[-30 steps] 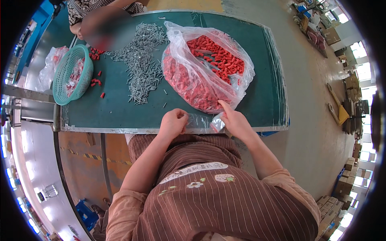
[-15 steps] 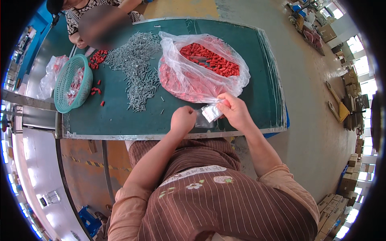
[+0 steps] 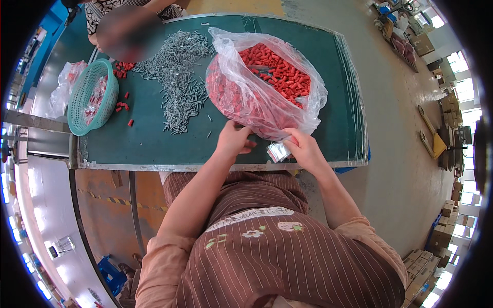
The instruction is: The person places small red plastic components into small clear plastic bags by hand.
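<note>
My right hand (image 3: 304,148) is closed on a small clear plastic packet (image 3: 279,152) with a whitish, shiny face, just above the table's near edge. What lies inside the packet is too small to make out. To its left, my left hand (image 3: 235,139) has its fingers apart and nothing in them that I can see. It is at the lower left edge of a large clear plastic bag (image 3: 236,100); whether it touches the bag I cannot tell. Many short red plastic tubes (image 3: 285,77) fill this bag, showing through its wide mouth.
Left of the bag, a pile of grey metal screws (image 3: 179,92) spreads over the green table (image 3: 149,151). A mint-green plastic basket (image 3: 110,97) holding clear packets stands at the left, with loose red tubes (image 3: 123,106) beside it. Across the table sits another person (image 3: 97,15).
My left hand has let go of the clear plastic by the packet and opened, moving up toward the big bag. My right hand still holds the packet, now tilted lower.
</note>
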